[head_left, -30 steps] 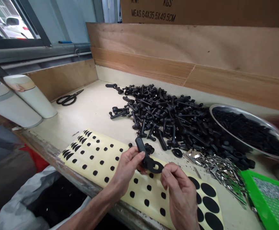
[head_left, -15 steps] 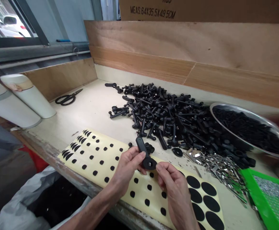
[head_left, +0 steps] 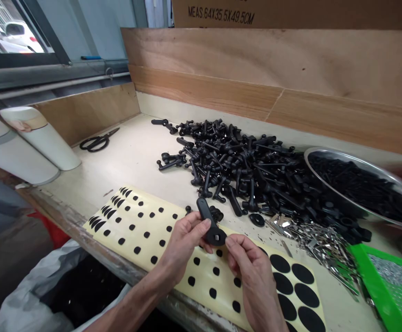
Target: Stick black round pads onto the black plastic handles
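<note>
- Landmark: the cream sticker sheet (head_left: 139, 226), lying along the front of the worktop (head_left: 128, 157); all places are given from it.
- Work in hand: one black lever (head_left: 205, 211), held tilted above the sheet's middle, its round end toward the right hand.
- Left hand (head_left: 189, 242): clamped on the lever, thumb on its upper face, above the sheet.
- Right hand (head_left: 254, 267): thumb and forefinger together on the rim of one black ring pad (head_left: 221, 240), above the sheet's right half.
- Change: a second ago the ring pad stood off to one side of the round end; it now lies over it, with one bright metal piece (head_left: 217, 237) showing at the centre. In judgement, the pad is aligned and close to seated; whether it adheres cannot be told.
- Counts on the sheet: six large black discs (head_left: 280, 263) show well at its right end, others being partly hidden; the small dots, partly covered by the hands, allow no full count.
- Counts beyond the sheet: one loose perforated disc (head_left: 257, 220), near its far edge; one heap of levers (head_left: 235, 157), too tangled to number; one pair of scissors (head_left: 95, 143), beyond its left end.
- Counts right of the sheet: one heap of metal strips (head_left: 320, 242), uncountable; one green tray (head_left: 382, 288); one large steel bowl (head_left: 355, 161), farther back.
- Counts left of the sheet: two white bottles (head_left: 44, 138).
</note>
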Tool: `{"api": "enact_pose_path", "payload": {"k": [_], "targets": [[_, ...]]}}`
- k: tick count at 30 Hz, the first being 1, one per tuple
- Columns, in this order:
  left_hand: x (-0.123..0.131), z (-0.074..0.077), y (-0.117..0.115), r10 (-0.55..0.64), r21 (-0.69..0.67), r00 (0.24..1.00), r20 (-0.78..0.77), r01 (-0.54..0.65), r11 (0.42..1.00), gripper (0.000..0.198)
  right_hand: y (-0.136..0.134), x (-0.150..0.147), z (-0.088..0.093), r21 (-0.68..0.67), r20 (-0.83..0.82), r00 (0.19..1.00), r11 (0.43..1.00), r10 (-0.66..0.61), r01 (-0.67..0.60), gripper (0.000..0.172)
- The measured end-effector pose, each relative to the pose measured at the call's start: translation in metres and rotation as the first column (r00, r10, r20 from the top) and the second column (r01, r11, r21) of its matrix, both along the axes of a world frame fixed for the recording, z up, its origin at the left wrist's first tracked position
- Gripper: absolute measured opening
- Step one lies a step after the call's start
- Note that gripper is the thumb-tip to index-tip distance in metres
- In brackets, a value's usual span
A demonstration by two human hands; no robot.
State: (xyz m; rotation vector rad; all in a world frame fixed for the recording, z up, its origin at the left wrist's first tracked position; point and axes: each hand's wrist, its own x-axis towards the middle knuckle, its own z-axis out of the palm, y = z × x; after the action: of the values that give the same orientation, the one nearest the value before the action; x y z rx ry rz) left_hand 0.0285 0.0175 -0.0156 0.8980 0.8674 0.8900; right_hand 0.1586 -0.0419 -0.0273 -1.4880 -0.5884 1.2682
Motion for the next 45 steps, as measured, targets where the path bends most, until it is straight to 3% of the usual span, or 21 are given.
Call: {"api": "enact_pose_path", "payload": {"k": [9, 17, 23, 30, 33, 36, 39, 45], "targets": [[0.000, 0.003, -0.001, -0.012, -0.007, 1.000, -0.007, 0.012, 1.000, 0.027, 0.000, -0.001, 0.001, -0.002, 0.046, 0.999, 1.000, -0.006, 0.006, 0.034], [0.001, 0.001, -0.002, -0.019, 0.004, 1.000, 0.011, 0.019, 1.000, 0.027, 0.000, -0.004, 0.004, 0.107, 0.224, 0.973, 0.994, -0.054, 0.030, 0.031], [-0.001, -0.001, -0.001, -0.050, 0.017, 0.999, 0.014, 0.050, 0.999, 0.024, -0.002, -0.001, -0.005, 0.136, 0.386, 0.922, 0.991, -0.037, -0.017, 0.031], [-0.001, 0.001, -0.002, -0.053, 0.003, 0.999, 0.001, 0.053, 0.999, 0.028, -0.003, -0.001, -0.002, 0.188, 0.498, 0.866, 0.981, -0.050, -0.052, 0.027], [-0.001, 0.002, -0.003, -0.051, 0.017, 0.998, -0.028, 0.051, 0.999, 0.024, -0.002, -0.002, -0.003, 0.255, 0.639, 0.761, 0.964, -0.108, -0.077, 0.024], [0.000, 0.002, -0.004, -0.044, 0.028, 0.998, -0.049, 0.045, 0.999, 0.023, 0.000, -0.004, -0.006, 0.331, 0.793, 0.569, 0.938, -0.219, -0.101, 0.022], [0.002, 0.001, -0.005, -0.031, 0.039, 0.998, -0.062, 0.033, 0.999, 0.024, 0.000, -0.004, -0.011, 0.290, 0.876, 0.427, 0.952, -0.224, -0.096, 0.022], [-0.002, 0.002, -0.003, -0.026, 0.023, 0.995, -0.095, 0.028, 0.999, 0.024, -0.001, 0.004, -0.010, 0.176, 0.911, 0.390, 0.982, -0.134, -0.075, 0.045]]}}
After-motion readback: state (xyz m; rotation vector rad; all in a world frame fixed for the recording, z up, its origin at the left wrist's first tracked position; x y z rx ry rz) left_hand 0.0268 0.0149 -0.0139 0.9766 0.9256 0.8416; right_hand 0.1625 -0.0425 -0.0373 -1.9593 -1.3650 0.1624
